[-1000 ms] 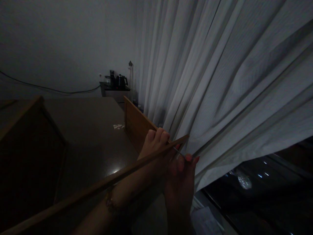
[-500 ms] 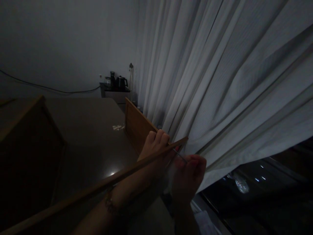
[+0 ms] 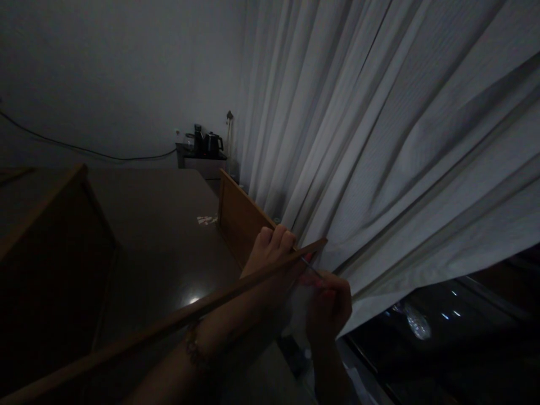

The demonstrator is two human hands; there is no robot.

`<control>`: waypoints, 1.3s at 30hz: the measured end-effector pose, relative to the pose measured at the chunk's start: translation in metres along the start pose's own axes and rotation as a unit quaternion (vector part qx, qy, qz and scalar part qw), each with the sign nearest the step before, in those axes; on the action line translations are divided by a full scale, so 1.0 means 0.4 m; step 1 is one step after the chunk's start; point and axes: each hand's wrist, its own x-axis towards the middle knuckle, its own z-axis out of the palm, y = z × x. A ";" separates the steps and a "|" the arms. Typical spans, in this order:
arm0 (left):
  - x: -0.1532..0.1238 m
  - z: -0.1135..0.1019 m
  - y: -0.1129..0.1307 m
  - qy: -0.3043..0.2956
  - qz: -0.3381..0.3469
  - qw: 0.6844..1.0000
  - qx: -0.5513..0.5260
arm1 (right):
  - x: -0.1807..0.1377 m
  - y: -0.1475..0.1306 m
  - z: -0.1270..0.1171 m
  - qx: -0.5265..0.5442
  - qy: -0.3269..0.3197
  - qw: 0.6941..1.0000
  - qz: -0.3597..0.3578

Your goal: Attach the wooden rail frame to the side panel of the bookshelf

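Note:
My left hand (image 3: 274,244) is closed over the top edge of an upright wooden panel (image 3: 242,216), near the corner where a long wooden board (image 3: 202,304) meets it. That board's narrow edge runs from the lower left and passes in front of my left forearm, which wears a bracelet. My right hand (image 3: 331,301) sits on the near side of this corner, fingers pinched round a thin metal rod (image 3: 312,267) that looks like a hex key. The rod's far tip meets the board close to its end. In the dim light the rod's gripped end is hidden.
Another wooden panel (image 3: 54,247) stands at the left on the dark tabletop (image 3: 156,214). Small pale pieces (image 3: 206,220) lie by the far panel. A side stand (image 3: 202,163) holds a black kettle (image 3: 213,144). White curtains (image 3: 358,140) hang close at the right.
My right hand has turned a little, its fingers shifting round the rod while the tip stays at the board. My left hand keeps its hold. The view has shifted slightly.

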 end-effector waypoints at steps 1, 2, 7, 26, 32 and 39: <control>0.001 -0.001 0.001 0.003 0.007 1.000 0.002 | 0.002 -0.001 0.001 0.012 -0.006 1.000 0.003; 0.002 -0.003 0.001 0.010 0.015 1.000 0.005 | 0.004 -0.001 0.001 0.018 -0.013 1.000 0.000; 0.006 -0.005 0.002 0.009 0.012 1.000 0.011 | -0.006 0.008 -0.010 -0.022 -0.027 0.999 -0.028; -0.004 -0.005 0.007 -0.060 -0.072 0.995 -0.015 | 0.004 -0.005 0.039 0.161 0.050 0.953 0.253; -0.004 0.003 -0.002 -0.037 -0.038 0.999 -0.004 | 0.011 -0.063 0.080 0.178 0.100 0.939 0.277; -0.003 0.000 0.009 -0.040 -0.036 0.998 0.025 | 0.017 -0.074 0.116 -0.002 0.168 0.974 0.155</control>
